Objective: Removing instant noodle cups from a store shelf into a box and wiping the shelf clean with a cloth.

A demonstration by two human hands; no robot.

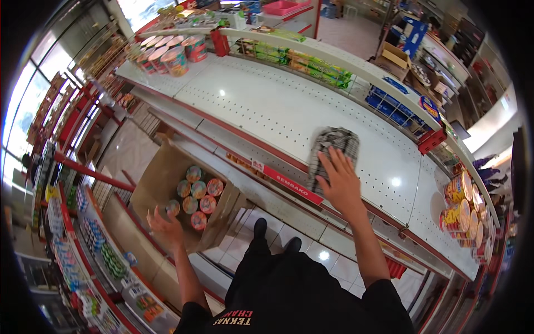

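Beneath my right hand (341,179) lies a checked black-and-white cloth (336,142), pressed against the white perforated metal shelf (258,108). My fingers rest spread on top of the cloth near the shelf's red front edge. My left hand (166,227) hangs in the air with its fingers apart, holding nothing, by the side of an open cardboard box (154,179). Several round-lidded instant noodle cups (199,190) stand inside that box. More noodle cups (175,60) are grouped at the shelf's left end, and yellow ones (459,217) at its right end.
Behind the shelf runs a wire-fenced rail with green packets (321,71) and blue packs (388,106). A lower shelf carries a red label strip (292,183). To the left, stocked store shelves (96,238) and a red bar (94,173) border the tiled aisle.
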